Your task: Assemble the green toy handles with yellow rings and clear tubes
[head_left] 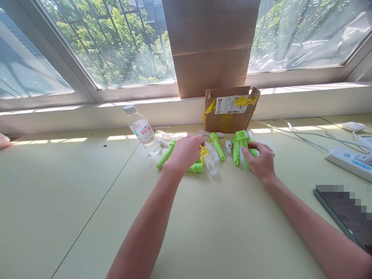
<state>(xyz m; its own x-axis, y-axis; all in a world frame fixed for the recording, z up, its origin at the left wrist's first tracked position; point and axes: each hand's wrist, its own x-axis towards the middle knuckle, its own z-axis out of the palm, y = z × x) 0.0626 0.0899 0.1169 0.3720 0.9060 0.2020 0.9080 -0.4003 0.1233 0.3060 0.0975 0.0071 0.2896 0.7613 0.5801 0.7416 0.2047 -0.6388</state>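
Several green threaded tubes and clear plastic pieces lie in a loose row on the pale table. My left hand is closed over the left part of this pile, beside a yellow ring piece and a clear tube; what its fingers hold, if anything, is hidden. My right hand has its thumb and fingers around a green tube at the right of the pile. Between the hands lie another green tube and a small clear piece with a red dot.
A water bottle stands at the pile's left. Behind is an open cardboard box by the window sill. To the right are a power strip with white cables and a phone. Part of another person's hand shows at the left edge.
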